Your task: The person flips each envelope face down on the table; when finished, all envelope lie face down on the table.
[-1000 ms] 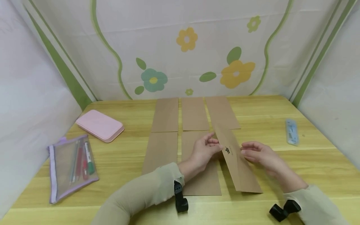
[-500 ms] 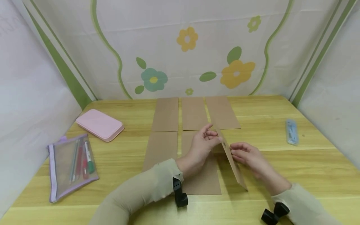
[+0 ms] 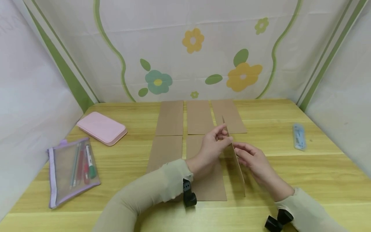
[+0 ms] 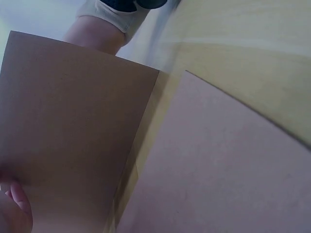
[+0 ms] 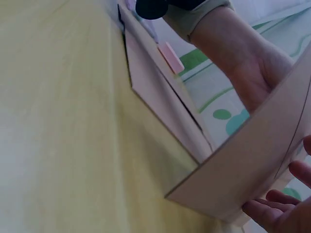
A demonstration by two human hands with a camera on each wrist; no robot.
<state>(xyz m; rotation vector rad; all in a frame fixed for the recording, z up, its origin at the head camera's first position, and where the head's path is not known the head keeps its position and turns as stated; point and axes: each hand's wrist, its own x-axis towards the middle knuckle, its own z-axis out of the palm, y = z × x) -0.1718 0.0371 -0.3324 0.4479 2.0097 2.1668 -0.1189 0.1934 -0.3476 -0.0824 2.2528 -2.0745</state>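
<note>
A thin brown kraft-paper booklet (image 3: pixel 238 167) stands nearly edge-on above the right part of the table. My left hand (image 3: pixel 211 144) pinches its far upper part between thumb and fingers. On the other side, the fingers of my right hand (image 3: pixel 256 161) touch its face; in the right wrist view those fingertips (image 5: pixel 265 206) lie against the brown cover. The left wrist view shows the held booklet (image 4: pixel 77 121) beside a flat one (image 4: pixel 223 170). More brown booklets lie flat in two rows, including a near one (image 3: pixel 207 190) partly under my left arm.
A pink case (image 3: pixel 102 128) lies at the left, with a mesh zip pouch (image 3: pixel 62 174) of pens in front of it. At the far right lies a small pale-blue item (image 3: pixel 299 137). A flowered curtain (image 3: pixel 174 48) encloses the table's back and sides.
The held booklet has turned from showing its crown-marked face to nearly edge-on, its near end swinging left. My right hand has moved left along with it; my left hand keeps its pinch.
</note>
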